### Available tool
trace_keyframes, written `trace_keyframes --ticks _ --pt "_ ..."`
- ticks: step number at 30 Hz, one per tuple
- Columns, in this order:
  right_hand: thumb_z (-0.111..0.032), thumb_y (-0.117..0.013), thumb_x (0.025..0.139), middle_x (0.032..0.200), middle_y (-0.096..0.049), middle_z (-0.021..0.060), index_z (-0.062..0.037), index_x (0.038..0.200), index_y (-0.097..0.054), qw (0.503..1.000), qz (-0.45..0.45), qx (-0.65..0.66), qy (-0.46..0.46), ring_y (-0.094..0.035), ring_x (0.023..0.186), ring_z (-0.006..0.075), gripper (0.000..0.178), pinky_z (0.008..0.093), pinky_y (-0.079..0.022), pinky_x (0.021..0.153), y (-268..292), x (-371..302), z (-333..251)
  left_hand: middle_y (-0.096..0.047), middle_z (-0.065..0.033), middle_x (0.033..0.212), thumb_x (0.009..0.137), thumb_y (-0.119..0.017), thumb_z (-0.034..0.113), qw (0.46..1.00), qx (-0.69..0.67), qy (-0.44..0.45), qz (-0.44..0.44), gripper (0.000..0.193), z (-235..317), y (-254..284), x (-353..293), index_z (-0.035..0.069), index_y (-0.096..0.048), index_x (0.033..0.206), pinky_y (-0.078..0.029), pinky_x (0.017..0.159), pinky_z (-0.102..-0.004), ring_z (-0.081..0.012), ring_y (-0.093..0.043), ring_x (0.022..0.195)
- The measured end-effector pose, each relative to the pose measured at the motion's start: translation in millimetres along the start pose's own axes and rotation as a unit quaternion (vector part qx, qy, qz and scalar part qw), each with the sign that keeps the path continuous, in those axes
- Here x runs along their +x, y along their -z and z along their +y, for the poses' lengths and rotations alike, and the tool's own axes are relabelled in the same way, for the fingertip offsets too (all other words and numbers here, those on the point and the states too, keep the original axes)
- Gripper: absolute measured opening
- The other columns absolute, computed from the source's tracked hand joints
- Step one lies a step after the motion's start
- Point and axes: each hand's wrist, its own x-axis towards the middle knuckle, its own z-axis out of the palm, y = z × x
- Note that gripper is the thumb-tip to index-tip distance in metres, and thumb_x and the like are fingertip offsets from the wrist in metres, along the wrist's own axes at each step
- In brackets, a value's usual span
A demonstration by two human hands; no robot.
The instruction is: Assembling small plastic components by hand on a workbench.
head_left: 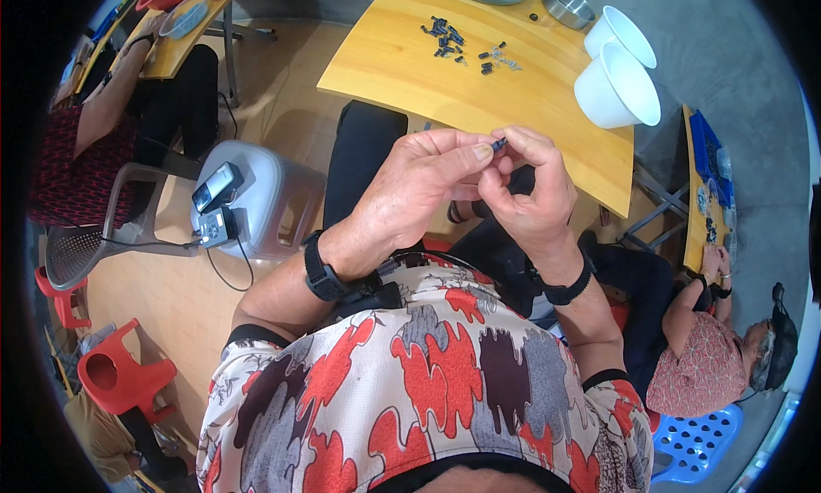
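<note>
Small black part pinched between both hands above the lap

Left hand (419, 189) and right hand (530, 194) raised together over the knees, fingers of both clamped on one small black part (499, 142), its long axis running roughly left to right, fingertips meeting at it. Farther off on the wooden bench (385, 65): scattered small black parts (445, 38), then two white bowls (620, 74) and a metal bowl (569, 5).

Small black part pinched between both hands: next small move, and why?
Probably press it together. Left hand and right hand both pinch the small black part at their fingertips, above the lap, short of the pile of small black and metal pieces on the yellow wooden table.
</note>
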Motion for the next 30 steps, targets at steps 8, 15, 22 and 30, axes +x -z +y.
trace_keyframes --ticks 8,15,22,30 --pt "0.004 -0.069 0.065 0.088 -0.063 0.0113 0.0004 0.099 -0.056 0.999 0.019 -0.025 0.029 -0.06 0.063 0.0157 0.037 0.025 -0.051 0.057 -2 3 0 -0.065 -0.0105 0.094 0.09 -0.054 0.016 1.0 0.003 -0.005 -0.011 0.024 -1 1 1 -0.003 -0.061 0.103 -0.052 0.079 -0.0295 -0.0155 -0.063 0.085" --pt "0.002 -0.07 0.066 0.087 -0.063 0.0108 -0.0004 0.096 -0.056 0.999 0.02 -0.029 0.037 -0.06 0.06 0.0148 0.034 0.0244 -0.05 0.054 -2 3 -2 -0.065 -0.008 0.09 0.091 -0.053 0.017 0.998 0.063 -0.013 -0.017 0.024 -1 -2 0 -0.003 -0.063 0.098 -0.05 0.072 -0.025 -0.0117 -0.061 0.079" --pt "-0.001 -0.07 0.066 0.081 -0.063 0.009 -0.002 0.093 -0.057 0.998 0.019 -0.028 0.061 -0.059 0.058 0.0158 0.03 0.0248 -0.049 0.053 0 6 1 -0.063 -0.0027 0.079 0.092 -0.052 0.017 0.993 0.112 -0.044 -0.008 0.023 -3 -5 -1 -0.002 -0.064 0.09 -0.044 0.058 -0.0189 -0.0056 -0.055 0.068" --pt "0.002 -0.068 0.065 0.081 -0.063 0.01 -0.0027 0.09 -0.056 0.998 0.027 -0.034 0.044 -0.058 0.057 0.017 0.028 0.0256 -0.049 0.054 -14 -9 23 -0.064 -0.0078 0.084 0.091 -0.049 0.012 0.997 0.082 -0.01 0.005 0.021 -20 9 19 -0.004 -0.063 0.091 -0.049 0.069 -0.0237 -0.0113 -0.06 0.075"
